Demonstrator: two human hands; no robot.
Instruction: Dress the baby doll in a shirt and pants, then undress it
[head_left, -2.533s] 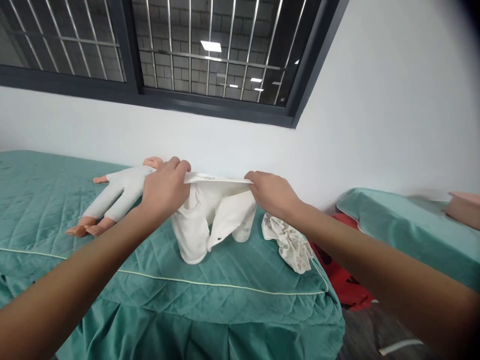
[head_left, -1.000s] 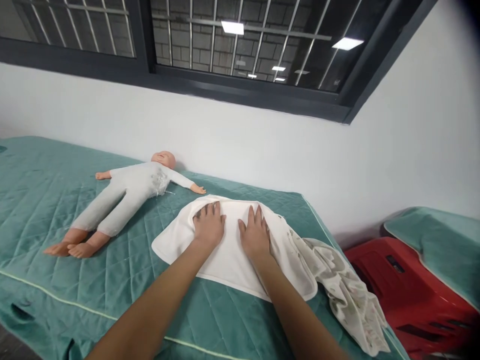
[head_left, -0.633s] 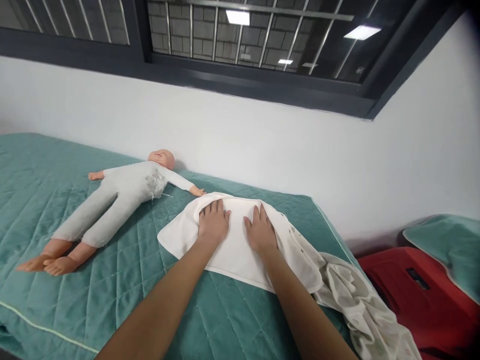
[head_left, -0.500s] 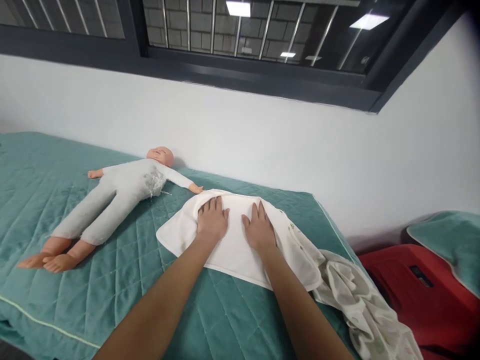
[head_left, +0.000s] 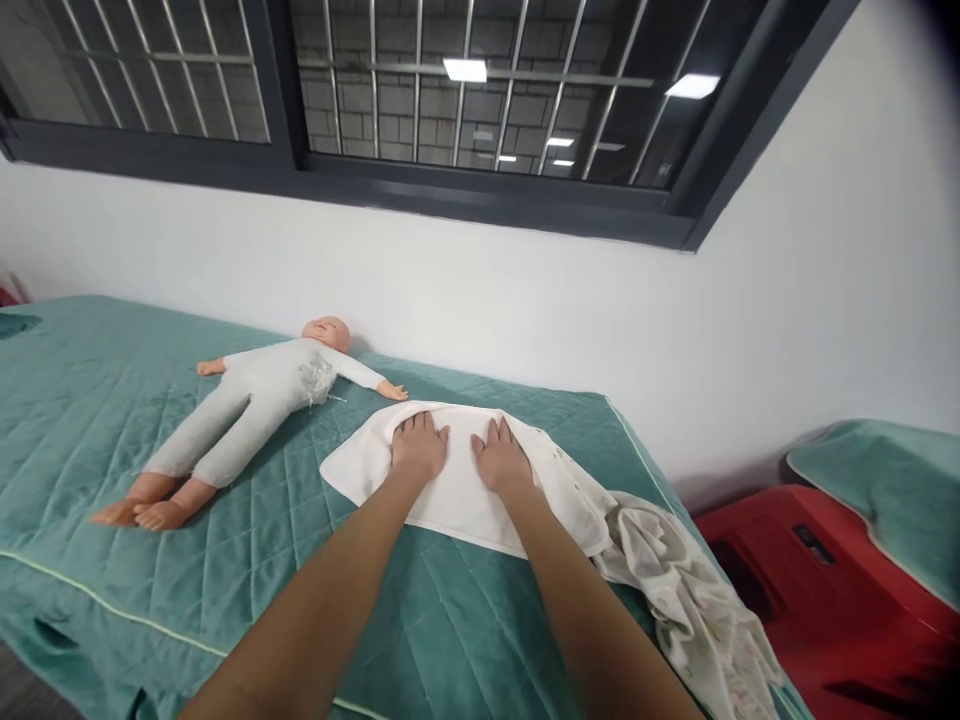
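Note:
A white cloth [head_left: 457,490] lies spread on the green quilted cover [head_left: 450,620]. Flat on its left part rests my left hand [head_left: 420,447], fingers pointing away from me and thumb apart. My right hand [head_left: 502,456] lies on the same cloth further right, its fingers also spread. Neither hand grips anything. To the left, a doll [head_left: 262,385] in a pale grey suit lies on its back, its outstretched arm ending close to the cloth's far left edge. Crumpled patterned fabric [head_left: 675,575] adjoins the cloth at the right and hangs over the cover's edge.
A white wall [head_left: 480,300] stands behind the cover, with a dark-framed barred window [head_left: 480,205] above. Past the right edge is a red plastic object [head_left: 817,600], partly draped with green fabric [head_left: 892,490].
The view has tilted up a little, showing more of the window. Both hands remain flat on the cloth, and the doll and fabric look unmoved on the cover.

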